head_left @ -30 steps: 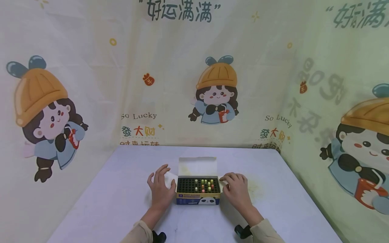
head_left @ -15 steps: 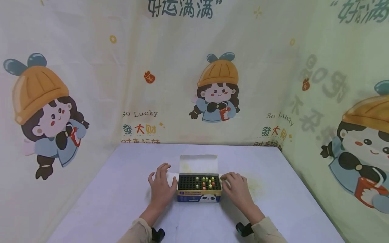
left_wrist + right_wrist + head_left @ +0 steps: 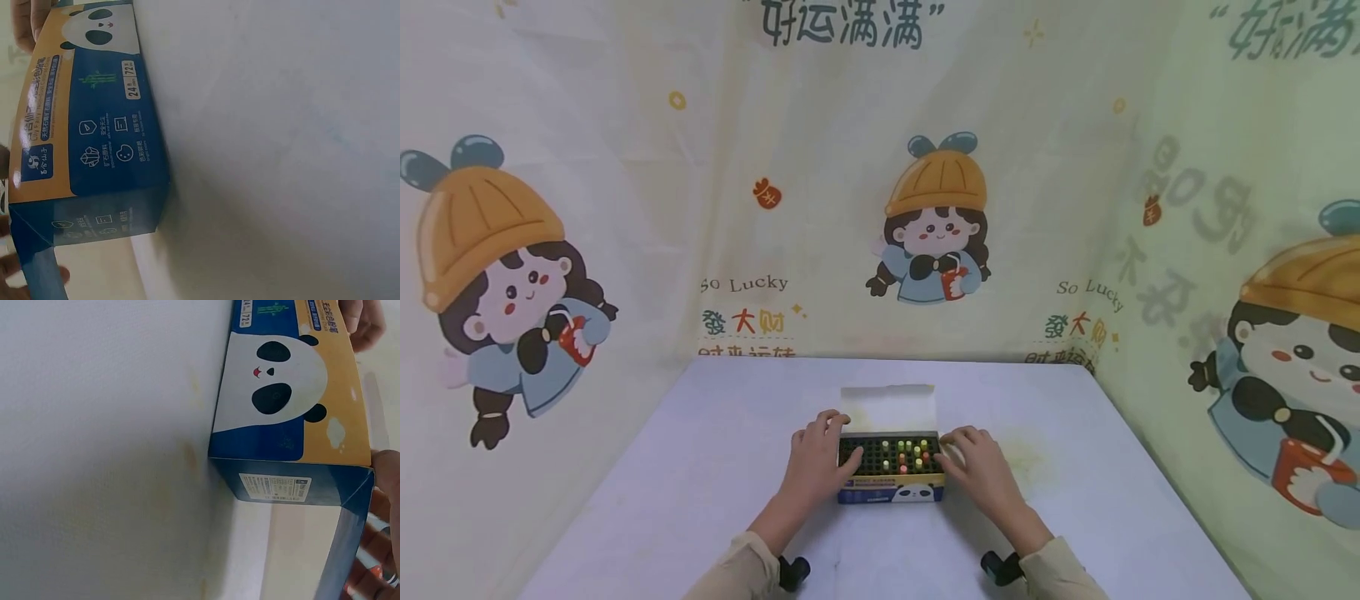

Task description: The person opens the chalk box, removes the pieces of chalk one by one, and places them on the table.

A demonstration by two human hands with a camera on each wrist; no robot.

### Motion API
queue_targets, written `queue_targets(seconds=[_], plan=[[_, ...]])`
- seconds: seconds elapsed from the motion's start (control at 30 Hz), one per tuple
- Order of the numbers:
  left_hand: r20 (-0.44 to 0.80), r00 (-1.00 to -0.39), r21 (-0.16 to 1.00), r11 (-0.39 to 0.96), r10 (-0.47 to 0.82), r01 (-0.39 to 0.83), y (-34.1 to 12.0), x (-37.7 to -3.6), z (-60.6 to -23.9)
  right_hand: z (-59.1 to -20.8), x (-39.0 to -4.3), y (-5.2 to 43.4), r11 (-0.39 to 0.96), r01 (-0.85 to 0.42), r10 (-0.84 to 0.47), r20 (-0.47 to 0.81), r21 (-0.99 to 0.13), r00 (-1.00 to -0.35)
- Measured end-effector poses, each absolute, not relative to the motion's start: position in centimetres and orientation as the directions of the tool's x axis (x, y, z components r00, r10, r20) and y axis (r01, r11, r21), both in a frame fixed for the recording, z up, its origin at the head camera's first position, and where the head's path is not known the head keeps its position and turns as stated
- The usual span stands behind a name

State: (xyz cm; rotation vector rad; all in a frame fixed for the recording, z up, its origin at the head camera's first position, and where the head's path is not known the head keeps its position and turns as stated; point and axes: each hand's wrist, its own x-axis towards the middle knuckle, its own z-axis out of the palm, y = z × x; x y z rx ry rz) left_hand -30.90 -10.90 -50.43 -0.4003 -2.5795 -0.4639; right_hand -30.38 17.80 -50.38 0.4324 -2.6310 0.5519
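Note:
A blue and yellow chalk box (image 3: 891, 492) with a panda on its front stands on the table, its top lid (image 3: 887, 407) raised at the back. Inside, a black holed insert carries several coloured chalks (image 3: 917, 454), mostly in its right half. At the left end, my left hand (image 3: 816, 458) has its thumb over the box top and fingers by the left side flap (image 3: 40, 272). My right hand (image 3: 985, 467) is at the other end, thumb by the top corner and loosely bent fingers near the right side flap (image 3: 344, 550).
The white table (image 3: 700, 500) extends around the box, with a faint yellow stain (image 3: 1026, 457) to the right. Behind and beside the table hang printed cloth walls (image 3: 820, 208). Dark devices (image 3: 1002, 568) sit at the wrists by the beige sleeves.
My left hand has moved right, from beside the box to its left end, with the thumb now over the insert. The right hand's thumb has shifted slightly in over the right edge.

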Motion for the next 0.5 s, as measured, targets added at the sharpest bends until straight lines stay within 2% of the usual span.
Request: queue_targets(seconds=[0.17, 0.27, 0.37, 0.5], plan=[[0.401, -0.850, 0.265, 0.846, 0.340, 0.463, -10.6, -31.4, -50.2, -49.9, -30.4, 17.6, 0.823, -0.483, -0.320, 0.457, -0.299, -0.830], [0.329, -0.856, 0.250, 0.837, 0.399, 0.486, -10.5, -31.8, -50.4, -49.6, -30.4, 17.4, 0.790, -0.541, -0.384, 0.455, -0.288, -0.803], [0.286, -0.859, 0.243, 0.835, 0.425, 0.494, -10.4, -32.1, -50.9, -49.4, -30.3, 17.2, 0.785, -0.549, -0.400, 0.442, -0.286, -0.803], [0.255, -0.867, 0.254, 0.836, 0.427, 0.486, -10.2, -32.5, -51.5, -49.4, -30.3, 16.9, 0.813, -0.500, -0.366, 0.406, -0.299, -0.837]])
